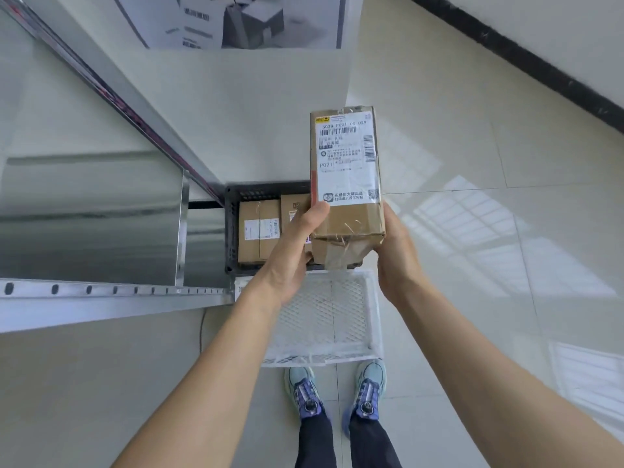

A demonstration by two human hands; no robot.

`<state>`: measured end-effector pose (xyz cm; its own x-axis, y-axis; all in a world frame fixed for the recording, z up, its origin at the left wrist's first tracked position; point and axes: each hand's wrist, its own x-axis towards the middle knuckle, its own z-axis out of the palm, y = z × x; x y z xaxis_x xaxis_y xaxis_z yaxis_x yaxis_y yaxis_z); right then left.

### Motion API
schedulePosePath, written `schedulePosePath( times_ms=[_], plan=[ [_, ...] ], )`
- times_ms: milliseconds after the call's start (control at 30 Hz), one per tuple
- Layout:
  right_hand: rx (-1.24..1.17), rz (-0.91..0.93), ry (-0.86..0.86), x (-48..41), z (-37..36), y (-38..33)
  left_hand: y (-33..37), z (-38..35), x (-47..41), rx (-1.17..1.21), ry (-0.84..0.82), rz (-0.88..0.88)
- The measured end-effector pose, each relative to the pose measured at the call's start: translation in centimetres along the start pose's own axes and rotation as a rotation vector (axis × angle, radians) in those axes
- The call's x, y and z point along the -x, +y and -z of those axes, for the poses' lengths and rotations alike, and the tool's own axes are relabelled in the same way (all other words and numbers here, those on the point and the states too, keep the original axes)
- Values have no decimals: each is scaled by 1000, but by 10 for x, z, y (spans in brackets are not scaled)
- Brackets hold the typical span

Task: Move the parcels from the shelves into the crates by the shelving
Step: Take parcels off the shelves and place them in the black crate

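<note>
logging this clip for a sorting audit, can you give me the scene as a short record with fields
held parcel: brown carton with a white label, above the crates
left hand: grips its lower left edge, thumb on the label
right hand: grips its lower right side
black crate: beside the shelving, at least two cartons inside
white crate: nearer the shoes, mesh floor showing

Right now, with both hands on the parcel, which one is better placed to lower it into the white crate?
Left, probably: the left hand has its thumb over the labelled face of the parcel and fingers under it, a clamping hold. The right hand only cups the right edge.
</note>
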<state>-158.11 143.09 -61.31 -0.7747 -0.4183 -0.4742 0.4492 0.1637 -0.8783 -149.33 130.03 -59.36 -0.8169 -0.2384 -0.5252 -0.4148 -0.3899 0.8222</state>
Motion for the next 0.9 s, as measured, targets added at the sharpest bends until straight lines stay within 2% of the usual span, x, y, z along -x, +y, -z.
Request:
schedulePosePath(
  times_ms=[100,200,533,900],
  plan=[
    [-75,-60,31,-27,-4,30,-36,17,-36,-39,-25,66],
    [-101,-80,-17,-53,-8,61,-70,28,-72,-32,-21,110],
    [-2,-163,24,-145,17,157,-157,42,-176,11,9,175],
    [115,-214,5,-191,27,223,-228,47,-232,-17,75,231]
  ],
)
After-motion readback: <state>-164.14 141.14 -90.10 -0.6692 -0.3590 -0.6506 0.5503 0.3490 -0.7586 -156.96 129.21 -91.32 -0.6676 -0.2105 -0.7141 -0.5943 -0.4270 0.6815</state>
